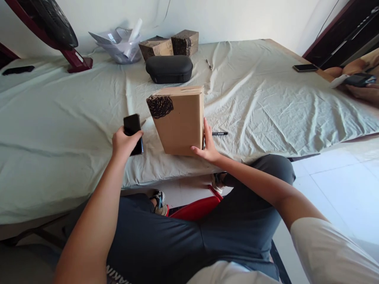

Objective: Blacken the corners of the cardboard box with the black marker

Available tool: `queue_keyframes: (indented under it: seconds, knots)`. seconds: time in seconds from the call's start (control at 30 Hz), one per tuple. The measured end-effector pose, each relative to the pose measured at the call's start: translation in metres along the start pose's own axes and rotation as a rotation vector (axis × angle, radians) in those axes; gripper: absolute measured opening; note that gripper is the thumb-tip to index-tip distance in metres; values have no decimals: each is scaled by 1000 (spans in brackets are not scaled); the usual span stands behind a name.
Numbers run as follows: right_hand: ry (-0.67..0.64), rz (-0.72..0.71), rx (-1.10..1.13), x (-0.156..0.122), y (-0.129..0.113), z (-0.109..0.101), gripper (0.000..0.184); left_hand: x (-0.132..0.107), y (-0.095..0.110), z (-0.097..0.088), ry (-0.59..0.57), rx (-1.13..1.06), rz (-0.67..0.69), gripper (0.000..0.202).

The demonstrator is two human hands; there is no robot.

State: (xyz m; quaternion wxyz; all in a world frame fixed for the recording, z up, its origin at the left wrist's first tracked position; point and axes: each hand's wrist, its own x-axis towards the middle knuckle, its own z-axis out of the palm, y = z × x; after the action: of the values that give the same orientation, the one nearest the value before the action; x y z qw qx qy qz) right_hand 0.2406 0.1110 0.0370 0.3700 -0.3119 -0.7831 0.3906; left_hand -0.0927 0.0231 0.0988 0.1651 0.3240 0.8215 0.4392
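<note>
My right hand [207,146] grips the lower right corner of a brown cardboard box [180,118], which stands tilted on the sheet-covered table [59,118]. A black scribble covers a patch at the box's upper left. My left hand [124,142] is closed around a black phone-like object [133,130], held just left of the box. A black marker pen [219,133] lies on the sheet just right of the box, beside my right hand.
Behind the box lie a black oval case [169,69], two small brown boxes [169,45], a heap of plastic wrap [120,43] and a fan base [74,59]. A phone [304,68] lies far right; another person's hand [363,90] with a device is at the right edge.
</note>
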Motion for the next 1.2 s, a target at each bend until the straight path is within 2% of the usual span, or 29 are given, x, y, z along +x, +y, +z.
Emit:
queue_keyframes:
  seconds: [0.1, 0.23, 0.3, 0.37, 0.5, 0.57, 0.63, 0.9, 1.07, 1.13, 1.2]
  knots:
    - [63, -31, -109, 4, 16, 7, 146, -15, 13, -2, -81, -233, 13, 36]
    - [90, -95, -71, 9, 34, 16, 148, -37, 34, 0, -186, -444, 7, 53]
    - [97, -137, -61, 10, 40, 19, 148, -45, 41, 3, -203, -515, 23, 57]
    - [104, -155, -65, 11, 43, 19, 146, -48, 43, 7, -131, -576, 123, 55]
    - [93, -162, -64, 10, 44, 19, 149, -49, 34, 13, 101, -612, 512, 75]
    - [86, -155, -55, 10, 43, 19, 152, -51, 28, 13, 111, -607, 639, 81]
    - [81, -137, -43, 10, 42, 20, 154, -53, 25, 12, 96, -594, 700, 80]
    - [94, -155, -2, 11, 46, 21, 152, -59, 26, 9, 115, -526, 774, 91]
    - [81, -124, 4, 12, 44, 20, 155, -59, 30, 12, 95, -469, 801, 88]
    - [83, -117, 6, 11, 44, 20, 155, -57, 29, 13, 56, -454, 789, 86]
    - [90, -113, 14, 11, 45, 20, 154, -54, 29, 14, 4, -410, 720, 84]
